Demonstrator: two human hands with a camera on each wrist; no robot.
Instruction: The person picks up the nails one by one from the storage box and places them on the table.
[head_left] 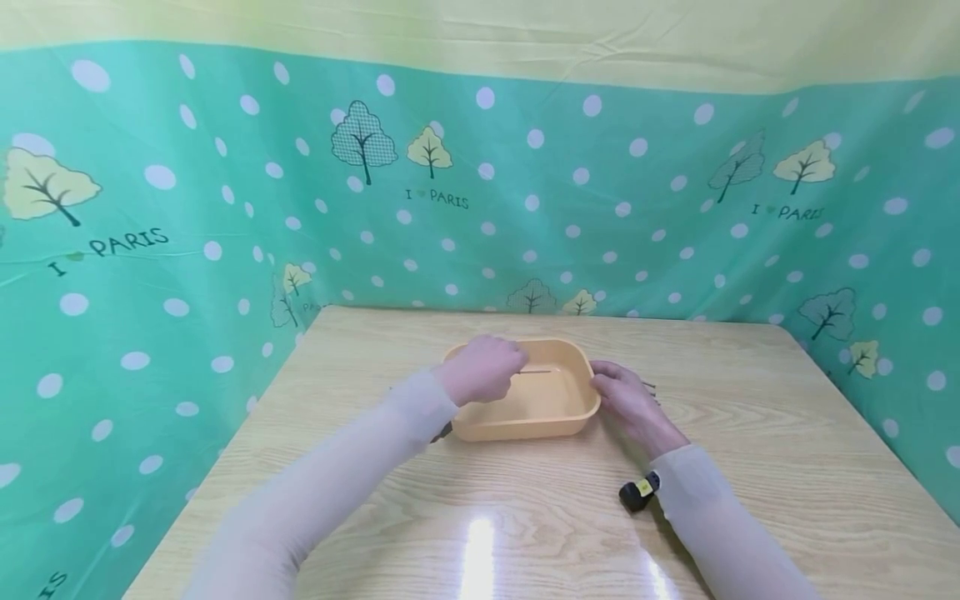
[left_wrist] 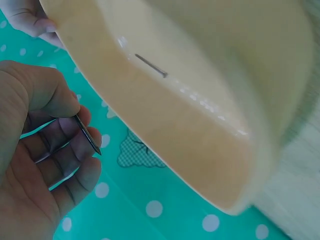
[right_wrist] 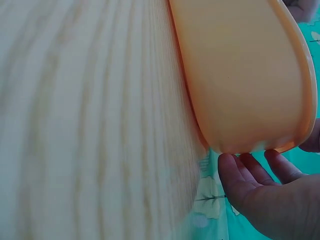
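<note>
A nail point(left_wrist: 89, 135) is pinched between the thumb and fingers of my left hand point(head_left: 487, 367), its pointed end sticking out. This hand is over the left part of a light orange plastic basin point(head_left: 523, 430), which stands on the table. Another nail point(left_wrist: 151, 66) lies inside the basin, along the far side of its floor. With the thumb at the rim and fingertips against the outer wall, my right hand point(head_left: 628, 404) holds the basin's right end. The right wrist view shows those fingertips point(right_wrist: 227, 162) on the end wall.
Thin dark nail-like pieces point(head_left: 651, 388) show just beyond my right hand. The wood-grain table point(head_left: 555, 508) reaches back to a green dotted curtain point(head_left: 465, 242) that hangs behind and at both sides. A black wrist camera point(head_left: 637, 493) sits at my right sleeve.
</note>
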